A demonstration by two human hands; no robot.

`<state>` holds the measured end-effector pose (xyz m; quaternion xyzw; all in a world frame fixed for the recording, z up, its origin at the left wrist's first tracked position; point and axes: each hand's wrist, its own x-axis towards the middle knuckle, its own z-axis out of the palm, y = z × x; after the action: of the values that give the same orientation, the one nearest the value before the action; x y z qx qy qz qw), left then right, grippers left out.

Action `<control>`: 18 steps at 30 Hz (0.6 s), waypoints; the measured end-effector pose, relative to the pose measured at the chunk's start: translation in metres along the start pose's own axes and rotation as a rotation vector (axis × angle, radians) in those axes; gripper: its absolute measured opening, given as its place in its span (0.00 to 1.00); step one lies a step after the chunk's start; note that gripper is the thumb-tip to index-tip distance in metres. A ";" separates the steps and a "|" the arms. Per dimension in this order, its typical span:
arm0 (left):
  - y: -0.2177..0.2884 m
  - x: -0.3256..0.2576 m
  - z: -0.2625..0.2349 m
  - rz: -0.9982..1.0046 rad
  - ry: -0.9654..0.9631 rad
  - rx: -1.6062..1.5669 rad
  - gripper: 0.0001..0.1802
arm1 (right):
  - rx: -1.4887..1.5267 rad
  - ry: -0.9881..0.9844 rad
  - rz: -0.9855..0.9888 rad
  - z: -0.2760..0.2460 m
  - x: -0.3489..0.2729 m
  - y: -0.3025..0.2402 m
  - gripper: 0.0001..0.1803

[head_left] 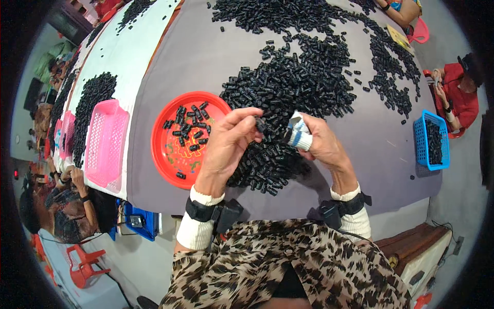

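Note:
My left hand is closed, with a small black cylindrical piece pinched between thumb and fingertips. Opposite it, my right hand has its fingers drawn together around a white cloth with blue stripes; whether the cloth is held or wrapped over the fingers is hard to see. Both hands hover above the near part of a large heap of black cylindrical pieces. Beside my left hand sits a round red tray, with several similar pieces lying loosely inside.
A grey cloth covers the table. Pink baskets stand at the left by another black heap. A blue basket of pieces stands near the right edge, beside a person in red. Other people sit at the left and far right.

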<state>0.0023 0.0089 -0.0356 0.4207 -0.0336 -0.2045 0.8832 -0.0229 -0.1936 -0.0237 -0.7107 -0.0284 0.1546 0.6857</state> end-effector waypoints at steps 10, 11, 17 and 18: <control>0.025 -0.031 0.013 0.174 -0.054 -0.199 0.13 | -0.056 -0.205 -0.228 0.051 0.017 -0.046 0.16; 0.025 -0.032 0.015 0.195 -0.035 -0.182 0.13 | -0.007 -0.209 -0.257 0.053 0.017 -0.047 0.16; 0.027 -0.034 0.011 0.177 -0.064 -0.156 0.12 | -0.106 -0.191 -0.268 0.052 0.019 -0.049 0.15; 0.027 -0.034 0.012 0.176 -0.066 -0.153 0.12 | -0.104 -0.189 -0.270 0.052 0.018 -0.051 0.15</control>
<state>-0.0225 0.0291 -0.0037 0.3408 -0.0837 -0.1418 0.9256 -0.0103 -0.1360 0.0226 -0.7172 -0.1960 0.1256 0.6568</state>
